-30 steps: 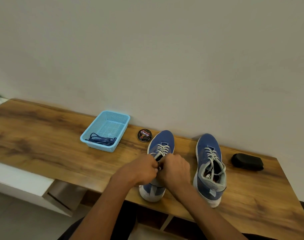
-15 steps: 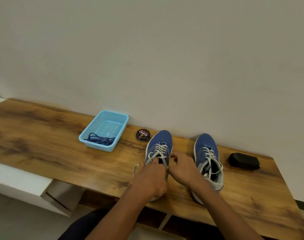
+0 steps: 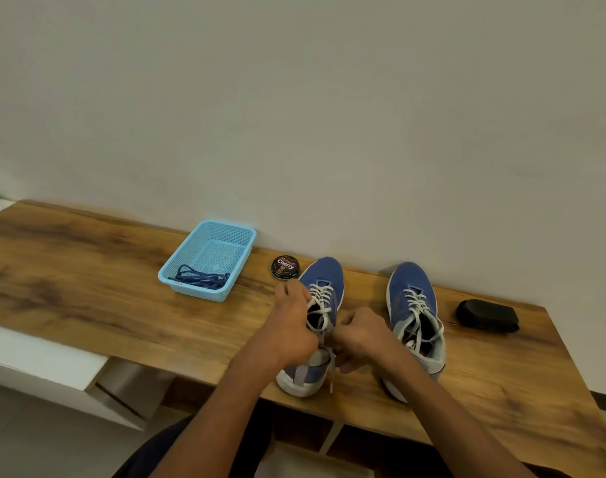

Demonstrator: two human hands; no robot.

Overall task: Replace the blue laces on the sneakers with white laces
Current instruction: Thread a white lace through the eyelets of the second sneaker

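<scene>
"Cherry" on polish tin (image 3: pixel 285 267)

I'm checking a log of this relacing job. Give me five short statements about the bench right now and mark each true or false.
1. The blue laces lie in the light blue basket. True.
2. Both sneakers carry blue laces. False: the left sneaker and right sneaker both show white laces.
3. The polish tin sits inside the basket. False: it stands on the bench, between basket and left sneaker.
4. Both hands are at the left sneaker. True: left hand, right hand.
5. A black brush lies left of the basket. False: it lies right of the right sneaker.
</scene>
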